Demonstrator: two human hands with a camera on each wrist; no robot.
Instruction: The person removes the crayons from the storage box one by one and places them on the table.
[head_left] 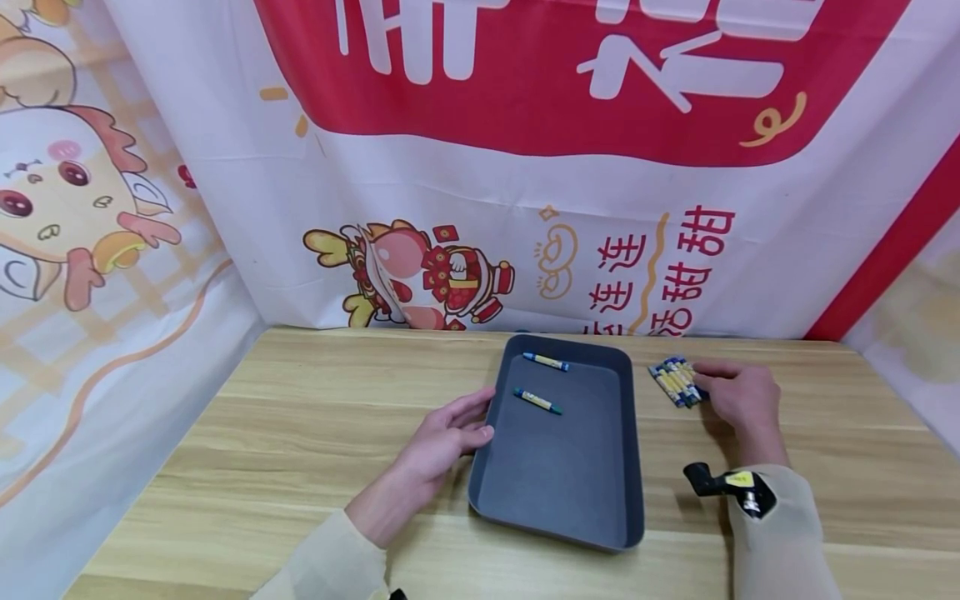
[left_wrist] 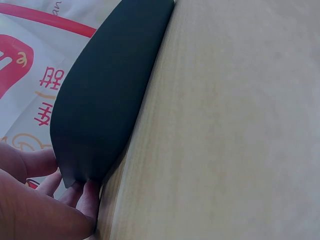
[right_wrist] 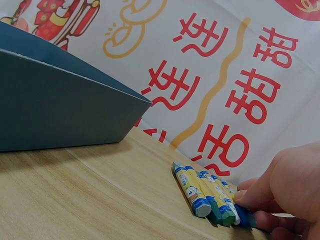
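Note:
A dark grey rectangular tray point(head_left: 562, 475) lies on the wooden table. Inside it, near the far end, are a blue crayon point(head_left: 546, 361) and a green crayon point(head_left: 537, 401), spaced apart. My left hand point(head_left: 438, 442) grips the tray's left wall, thumb at the rim and fingers against the outside; the left wrist view shows this hold on the tray wall point(left_wrist: 100, 95) closely. Right of the tray, several crayons with yellow wrappers point(right_wrist: 215, 192) lie side by side. At their right end my right hand point(head_left: 742, 400) pinches a dark blue crayon point(right_wrist: 246, 218), partly hidden by the fingers.
The wooden table point(head_left: 300, 433) runs back to a printed white and red cloth point(head_left: 420, 183) hanging behind it. Another patterned cloth point(head_left: 97, 350) hangs along the left side. A black wrist mount point(head_left: 731, 487) sits on the right sleeve.

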